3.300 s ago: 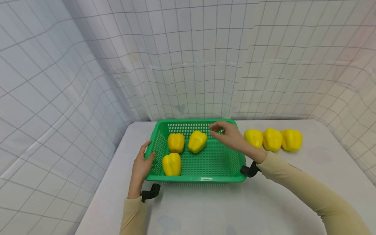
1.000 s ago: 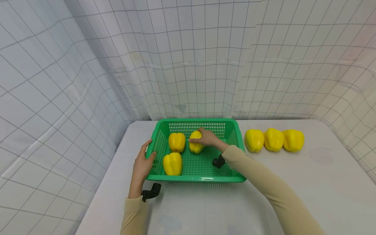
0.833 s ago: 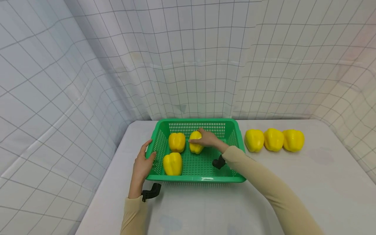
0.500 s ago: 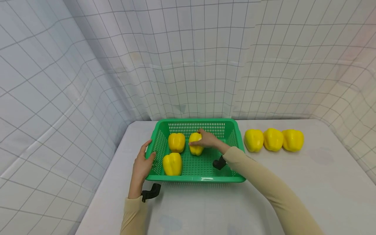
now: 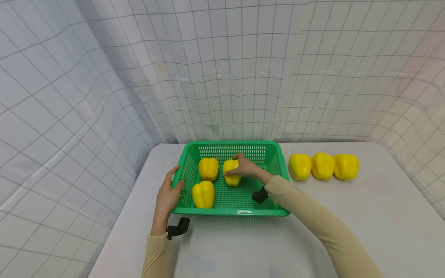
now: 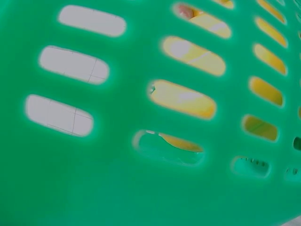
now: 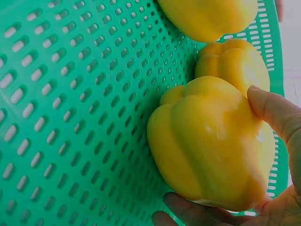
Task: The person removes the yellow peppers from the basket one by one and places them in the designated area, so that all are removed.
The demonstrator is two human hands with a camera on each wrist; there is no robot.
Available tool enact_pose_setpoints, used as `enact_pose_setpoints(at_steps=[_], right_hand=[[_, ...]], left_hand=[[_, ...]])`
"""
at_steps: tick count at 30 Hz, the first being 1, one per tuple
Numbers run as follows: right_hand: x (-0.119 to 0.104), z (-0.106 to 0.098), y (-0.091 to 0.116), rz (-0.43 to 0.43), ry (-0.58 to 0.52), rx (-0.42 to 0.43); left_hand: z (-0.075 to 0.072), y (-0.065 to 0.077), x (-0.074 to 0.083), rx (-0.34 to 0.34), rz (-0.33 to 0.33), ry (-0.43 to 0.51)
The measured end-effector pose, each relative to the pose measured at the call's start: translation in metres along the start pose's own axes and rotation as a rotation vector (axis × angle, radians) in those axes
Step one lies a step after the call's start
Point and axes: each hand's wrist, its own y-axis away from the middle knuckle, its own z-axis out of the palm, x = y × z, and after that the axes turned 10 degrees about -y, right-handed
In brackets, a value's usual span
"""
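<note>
In the head view, a green basket (image 5: 233, 212) with slotted walls stands on the white table. My left hand (image 5: 168, 197) holds its left wall, thumb over the rim; the left wrist view is filled by the slotted wall (image 6: 113, 188). Inside the basket, my right hand (image 5: 246, 167) grips a yellow bell pepper (image 5: 231, 166), thumb on the near side and fingers round the far side. In the right wrist view, that bell pepper (image 7: 211, 146) sits close over the basket floor. Two more bell peppers, one behind (image 5: 208, 168) and one in front (image 5: 203, 195), lie along the basket's left side.
Three yellow bell peppers stand in a row on the table right of the basket: a left one (image 5: 300, 166), a middle one (image 5: 322, 166) and a right one (image 5: 346, 166). White gridded curtains (image 5: 222, 77) enclose the table at the back and sides.
My right hand, earlier holding nothing over the basket's right part, has moved left and taken hold of the bell pepper. That pepper has straightened and slid slightly towards me. The left hand stays.
</note>
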Motion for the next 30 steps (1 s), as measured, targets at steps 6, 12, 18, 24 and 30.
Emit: enact_pose_setpoints(at_steps=[6, 12, 18, 24, 30], right_hand=[[-0.0015, 0.0008, 0.0033, 0.008, -0.003, -0.008], [-0.0014, 0.0011, 0.0053, 0.02, 0.021, -0.028], [-0.0016, -0.0006, 0.0077, 0.032, 0.029, -0.067], [-0.0002, -0.0018, 0.0081, 0.03, 0.026, -0.107], [-0.0017, -0.0034, 0.0103, 0.028, 0.042, -0.128]], left_hand=[[-0.0014, 0.0007, 0.0002, -0.006, 0.002, -0.006], [-0.0019, 0.0013, -0.0003, -0.02, -0.002, 0.003], [-0.0008, 0.0009, -0.0006, -0.017, -0.008, -0.002], [-0.0005, 0.0008, -0.001, -0.011, -0.008, 0.001], [-0.0005, 0.0, -0.0006, -0.008, 0.0, 0.0]])
